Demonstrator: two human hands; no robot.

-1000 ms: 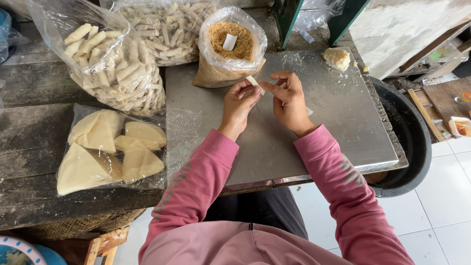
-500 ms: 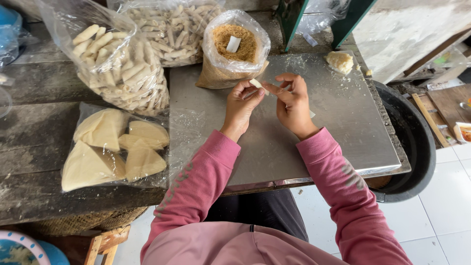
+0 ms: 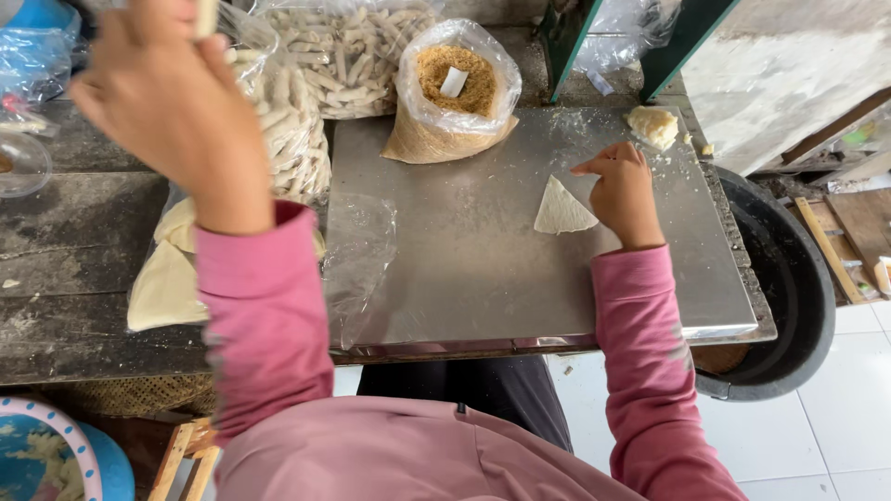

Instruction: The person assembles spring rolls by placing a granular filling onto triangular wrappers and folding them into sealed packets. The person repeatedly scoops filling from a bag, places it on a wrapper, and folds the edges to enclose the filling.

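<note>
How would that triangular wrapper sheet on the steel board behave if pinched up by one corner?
The triangular wrapper lies dead flat and thin on the steel board, so it would probably droop, not stay stiff. It looks light, likely sliding on the smooth metal if pushed. Thin edges suggest it could tear; the right hand touches it only with fingertips.

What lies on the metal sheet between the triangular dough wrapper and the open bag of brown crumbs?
In the head view, only bare steel sheet separates the triangular wrapper from the crumb bag; the right hand touches the wrapper's far side.

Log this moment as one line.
left hand: raised, holding rolled stick | right hand: touching triangular wrapper on steel sheet | filling bag: open
</note>
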